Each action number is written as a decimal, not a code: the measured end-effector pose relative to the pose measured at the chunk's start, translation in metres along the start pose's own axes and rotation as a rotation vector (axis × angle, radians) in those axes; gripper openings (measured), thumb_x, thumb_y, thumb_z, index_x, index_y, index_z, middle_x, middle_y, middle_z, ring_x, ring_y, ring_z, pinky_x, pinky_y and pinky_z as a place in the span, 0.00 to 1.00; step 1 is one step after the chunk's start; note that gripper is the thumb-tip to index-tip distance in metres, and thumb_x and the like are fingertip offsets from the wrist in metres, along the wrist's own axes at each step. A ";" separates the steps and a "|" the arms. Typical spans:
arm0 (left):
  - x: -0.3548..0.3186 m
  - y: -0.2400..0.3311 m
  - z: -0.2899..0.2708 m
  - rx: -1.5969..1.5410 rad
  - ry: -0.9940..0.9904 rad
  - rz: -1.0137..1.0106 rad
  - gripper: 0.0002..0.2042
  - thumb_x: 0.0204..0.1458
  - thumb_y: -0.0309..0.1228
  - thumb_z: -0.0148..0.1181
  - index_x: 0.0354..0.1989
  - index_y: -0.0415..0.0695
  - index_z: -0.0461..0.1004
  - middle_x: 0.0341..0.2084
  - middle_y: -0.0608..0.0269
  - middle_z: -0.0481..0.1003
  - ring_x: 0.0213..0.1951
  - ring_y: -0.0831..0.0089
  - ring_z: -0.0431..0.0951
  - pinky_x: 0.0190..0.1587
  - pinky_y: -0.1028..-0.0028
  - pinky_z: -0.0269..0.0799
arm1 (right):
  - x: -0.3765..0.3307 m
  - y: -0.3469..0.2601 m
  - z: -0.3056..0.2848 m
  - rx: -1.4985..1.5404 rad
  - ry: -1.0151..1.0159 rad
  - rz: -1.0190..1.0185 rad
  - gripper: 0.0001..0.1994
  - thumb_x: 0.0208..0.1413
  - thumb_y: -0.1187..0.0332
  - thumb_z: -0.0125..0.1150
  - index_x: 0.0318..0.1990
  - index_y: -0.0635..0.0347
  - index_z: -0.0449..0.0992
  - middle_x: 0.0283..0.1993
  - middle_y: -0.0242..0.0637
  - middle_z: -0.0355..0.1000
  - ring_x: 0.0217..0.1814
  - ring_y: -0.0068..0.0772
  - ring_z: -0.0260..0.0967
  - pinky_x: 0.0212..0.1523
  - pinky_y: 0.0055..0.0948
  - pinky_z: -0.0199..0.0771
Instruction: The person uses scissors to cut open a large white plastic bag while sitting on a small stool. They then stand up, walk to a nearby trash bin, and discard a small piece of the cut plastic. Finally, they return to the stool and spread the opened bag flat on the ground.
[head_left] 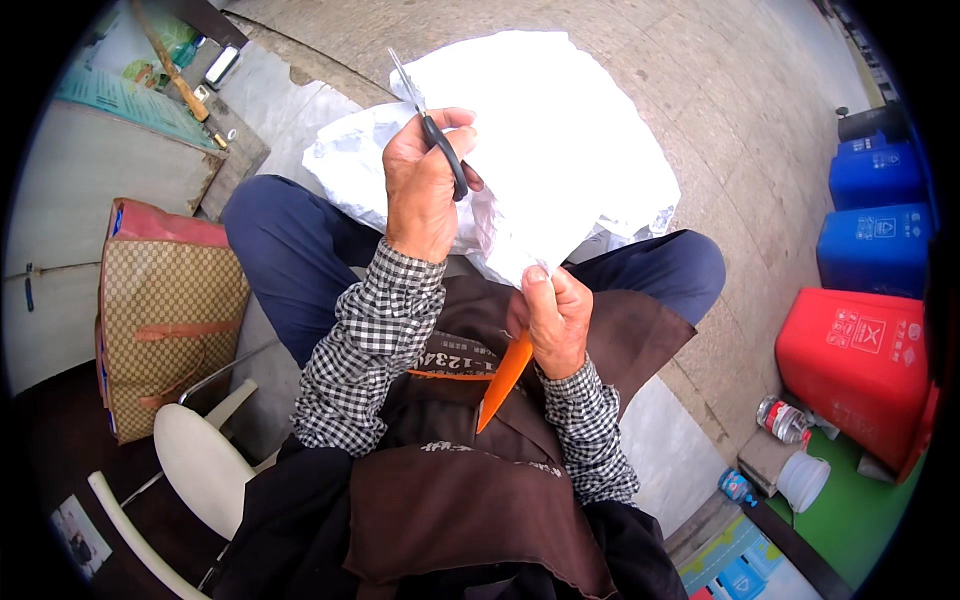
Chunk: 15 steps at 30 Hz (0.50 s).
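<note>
The white sheet I'm working on is a large, crumpled piece of thin white material spread over my knees and the pavement beyond, and its near corner hangs down to my right hand, which pinches that corner between thumb and fingers, closed tight on it. Just below that hand an orange strip slants down across the brown apron; I cannot tell whether the hand grips it too or it only lies against the apron. My left hand is up and to the left of the right one, fingers curled through the black handles of the scissors, closed around them, with the silvery blades pointing up and away over the sheet's upper edge; whether the blades are parted I cannot make out. To cut well here, I judge the thing is tension: the right hand should keep the corner taut so the thin material doesn't fold into the blades, and the left should bring the scissors down to the stretched edge near the pinch, keeping clear of the right thumb. Long, steady closes would suit such flimsy stuff better than snips. Further out, left of my left elbow, a checked tan bag stands by a white chair; far to the right of my right hand sit a red bin and blue bins.
</note>
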<state>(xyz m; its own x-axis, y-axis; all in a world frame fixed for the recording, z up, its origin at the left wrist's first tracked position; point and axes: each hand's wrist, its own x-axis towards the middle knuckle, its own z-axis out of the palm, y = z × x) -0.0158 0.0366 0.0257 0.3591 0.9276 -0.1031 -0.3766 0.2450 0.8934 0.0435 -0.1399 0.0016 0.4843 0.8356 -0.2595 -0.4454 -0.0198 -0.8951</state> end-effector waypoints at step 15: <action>-0.002 0.021 -0.001 0.188 -0.274 -0.057 0.09 0.52 0.27 0.60 0.40 0.38 0.75 0.25 0.71 0.72 0.25 0.84 0.71 0.26 0.82 0.70 | 0.005 0.006 -0.018 -0.035 -0.070 -0.052 0.26 0.61 0.43 0.54 0.25 0.57 0.63 0.16 0.26 0.57 0.14 0.19 0.53 0.14 0.21 0.58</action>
<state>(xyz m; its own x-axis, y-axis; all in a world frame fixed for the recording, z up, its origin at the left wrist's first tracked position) -0.0249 0.0405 0.0440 0.6007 0.7975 -0.0563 -0.1945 0.2140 0.9573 0.0569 -0.1461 -0.0116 0.4512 0.8725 -0.1876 -0.3939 0.0061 -0.9191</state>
